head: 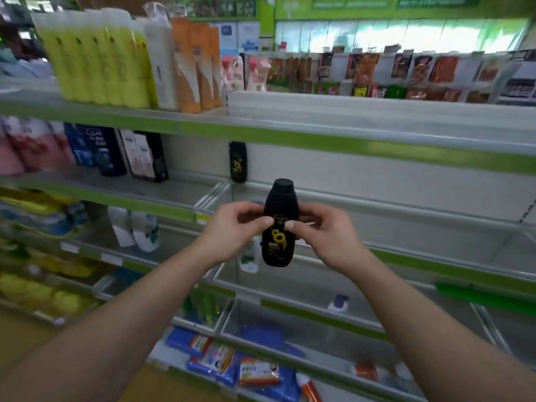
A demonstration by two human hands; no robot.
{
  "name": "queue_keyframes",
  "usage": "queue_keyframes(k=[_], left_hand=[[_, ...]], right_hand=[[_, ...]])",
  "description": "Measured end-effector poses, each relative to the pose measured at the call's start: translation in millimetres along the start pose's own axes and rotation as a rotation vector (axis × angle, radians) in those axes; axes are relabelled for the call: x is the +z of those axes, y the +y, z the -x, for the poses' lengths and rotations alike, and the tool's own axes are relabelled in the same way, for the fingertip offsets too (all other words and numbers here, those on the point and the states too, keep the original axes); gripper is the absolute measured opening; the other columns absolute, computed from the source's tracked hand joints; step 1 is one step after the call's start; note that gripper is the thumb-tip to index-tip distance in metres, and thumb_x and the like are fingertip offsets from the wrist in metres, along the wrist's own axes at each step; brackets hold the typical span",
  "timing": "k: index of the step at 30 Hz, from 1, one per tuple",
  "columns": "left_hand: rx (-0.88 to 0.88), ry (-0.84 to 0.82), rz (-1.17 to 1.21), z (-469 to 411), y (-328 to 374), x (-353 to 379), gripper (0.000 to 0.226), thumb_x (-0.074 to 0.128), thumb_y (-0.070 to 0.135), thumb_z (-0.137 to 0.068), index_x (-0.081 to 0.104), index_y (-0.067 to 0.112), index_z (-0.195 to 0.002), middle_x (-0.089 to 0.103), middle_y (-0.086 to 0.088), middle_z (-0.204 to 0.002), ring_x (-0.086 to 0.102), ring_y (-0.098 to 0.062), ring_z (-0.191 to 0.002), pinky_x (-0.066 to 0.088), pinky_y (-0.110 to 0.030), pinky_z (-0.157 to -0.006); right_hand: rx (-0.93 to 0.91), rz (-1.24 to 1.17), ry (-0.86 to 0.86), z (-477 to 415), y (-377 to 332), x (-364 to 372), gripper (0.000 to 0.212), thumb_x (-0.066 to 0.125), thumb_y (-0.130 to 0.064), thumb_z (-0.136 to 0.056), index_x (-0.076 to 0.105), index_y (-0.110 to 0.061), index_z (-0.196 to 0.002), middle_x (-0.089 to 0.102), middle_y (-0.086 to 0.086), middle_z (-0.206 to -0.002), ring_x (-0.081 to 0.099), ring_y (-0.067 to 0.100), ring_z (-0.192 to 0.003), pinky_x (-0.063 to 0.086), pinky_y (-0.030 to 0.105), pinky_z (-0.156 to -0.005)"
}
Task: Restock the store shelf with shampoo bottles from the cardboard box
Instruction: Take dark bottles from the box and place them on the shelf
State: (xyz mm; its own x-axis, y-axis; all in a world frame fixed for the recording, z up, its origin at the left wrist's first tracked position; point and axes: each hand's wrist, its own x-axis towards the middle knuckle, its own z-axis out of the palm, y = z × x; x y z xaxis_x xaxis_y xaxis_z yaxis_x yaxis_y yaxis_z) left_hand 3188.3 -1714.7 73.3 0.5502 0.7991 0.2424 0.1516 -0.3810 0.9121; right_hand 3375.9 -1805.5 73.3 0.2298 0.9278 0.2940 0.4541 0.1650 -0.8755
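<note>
I hold a black shampoo bottle with a yellow sunflower label upright in front of the shelves. My left hand pinches its left side, thumb on the label. My right hand pinches its right side the same way. A second black bottle of the same kind stands at the back of the middle shelf, beyond and above my hands. The cardboard box is out of view.
Yellow, white and orange bottles fill the top shelf at left. Dark blue bottles and boxes stand on the middle shelf at left. White bottles sit one shelf lower. Blue packs lie on the bottom shelf.
</note>
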Motion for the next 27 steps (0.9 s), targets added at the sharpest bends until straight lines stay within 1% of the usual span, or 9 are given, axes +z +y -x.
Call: queue_keyframes(k=[2, 4, 6, 11, 15, 17, 21, 23, 27], left_hand=[[-0.003, -0.012, -0.003, -8.8, -9.3, -12.7, 0.026, 0.073, 0.015, -0.087, 0.070, 0.016, -0.113, 0.075, 0.003, -0.103, 0.071, -0.010, -0.097, 0.055, -0.029, -0.085], [0.006, -0.008, -0.015, -20.4, -19.0, -26.3, 0.026, 0.073, 0.010, -0.087, 0.070, 0.017, -0.112, 0.075, 0.002, -0.102, 0.070, -0.013, -0.097, 0.054, -0.031, -0.087], [0.007, 0.014, -0.013, -34.2, -26.9, -41.9, 0.026, 0.074, 0.010, -0.086, 0.071, 0.022, -0.108, 0.076, 0.001, -0.100, 0.070, -0.017, -0.097, 0.055, -0.038, -0.092], [0.021, 0.014, -0.009, -72.3, -46.9, -72.9, 0.025, 0.074, 0.009, -0.085, 0.070, 0.030, -0.099, 0.075, 0.001, -0.095, 0.070, -0.019, -0.093, 0.056, -0.045, -0.088], [0.041, 0.014, 0.016, -104.7, -65.2, -89.1, 0.030, 0.074, 0.005, -0.084, 0.068, 0.033, -0.095, 0.075, 0.000, -0.096, 0.068, -0.023, -0.097, 0.054, -0.032, -0.089], [0.042, 0.005, 0.024, -120.4, -74.6, -94.6, 0.031, 0.073, 0.005, -0.085, 0.068, 0.033, -0.095, 0.075, -0.003, -0.097, 0.069, -0.024, -0.096, 0.054, -0.031, -0.088], [0.019, 0.003, 0.044, -149.4, -91.8, -100.3, 0.031, 0.073, 0.002, -0.084, 0.067, 0.029, -0.096, 0.075, -0.007, -0.097, 0.069, -0.025, -0.095, 0.054, -0.028, -0.086], [0.001, 0.002, 0.037, -164.0, -100.3, -102.8, 0.027, 0.073, 0.003, -0.084, 0.067, 0.025, -0.098, 0.075, -0.007, -0.096, 0.069, -0.023, -0.093, 0.054, -0.024, -0.082], [-0.027, 0.001, 0.050, -190.9, -118.3, -108.9, 0.026, 0.073, 0.003, -0.085, 0.067, 0.023, -0.101, 0.073, 0.003, -0.095, 0.069, -0.010, -0.091, 0.052, -0.025, -0.086]], right_hand=[[0.003, 0.015, 0.032, -16.4, -5.8, 12.0, 0.023, 0.073, -0.016, -0.087, 0.074, -0.023, -0.109, 0.077, -0.001, -0.098, 0.073, 0.014, -0.091, 0.058, 0.043, -0.088], [0.019, 0.025, 0.055, -33.8, -8.6, 25.3, 0.021, 0.074, -0.014, -0.086, 0.074, -0.025, -0.104, 0.077, -0.001, -0.097, 0.072, 0.015, -0.093, 0.057, 0.047, -0.089], [0.028, 0.040, 0.074, -52.6, -9.5, 39.9, 0.021, 0.075, -0.016, -0.085, 0.073, -0.032, -0.099, 0.077, -0.003, -0.097, 0.072, 0.013, -0.094, 0.057, 0.047, -0.090], [0.075, 0.057, 0.117, -97.9, -5.5, 69.5, 0.028, 0.075, -0.017, -0.085, 0.072, -0.015, -0.113, 0.076, -0.001, -0.103, 0.072, 0.012, -0.097, 0.056, 0.044, -0.093], [0.142, 0.041, 0.159, -129.3, 0.4, 86.4, 0.029, 0.076, -0.018, -0.085, 0.068, -0.012, -0.112, 0.075, 0.002, -0.103, 0.072, 0.014, -0.094, 0.058, 0.039, -0.091], [0.161, 0.050, 0.174, -143.3, 3.6, 90.7, 0.026, 0.076, -0.017, -0.086, 0.068, -0.012, -0.109, 0.075, 0.003, -0.101, 0.072, 0.012, -0.090, 0.059, 0.033, -0.085], [0.207, 0.050, 0.183, -169.6, 9.3, 98.2, 0.024, 0.076, -0.017, -0.085, 0.067, -0.014, -0.107, 0.076, 0.003, -0.095, 0.071, 0.009, -0.075, 0.049, 0.016, -0.052], [0.221, 0.088, 0.198, -183.1, 14.9, 102.7, 0.024, 0.078, -0.023, -0.084, 0.068, -0.019, -0.106, 0.077, 0.002, -0.094, 0.073, 0.012, -0.076, 0.051, 0.021, -0.057], [0.264, 0.119, 0.232, -208.8, 27.9, 113.4, 0.026, 0.078, -0.025, -0.083, 0.070, -0.022, -0.108, 0.077, -0.001, -0.095, 0.074, 0.015, -0.080, 0.061, 0.034, -0.079]])
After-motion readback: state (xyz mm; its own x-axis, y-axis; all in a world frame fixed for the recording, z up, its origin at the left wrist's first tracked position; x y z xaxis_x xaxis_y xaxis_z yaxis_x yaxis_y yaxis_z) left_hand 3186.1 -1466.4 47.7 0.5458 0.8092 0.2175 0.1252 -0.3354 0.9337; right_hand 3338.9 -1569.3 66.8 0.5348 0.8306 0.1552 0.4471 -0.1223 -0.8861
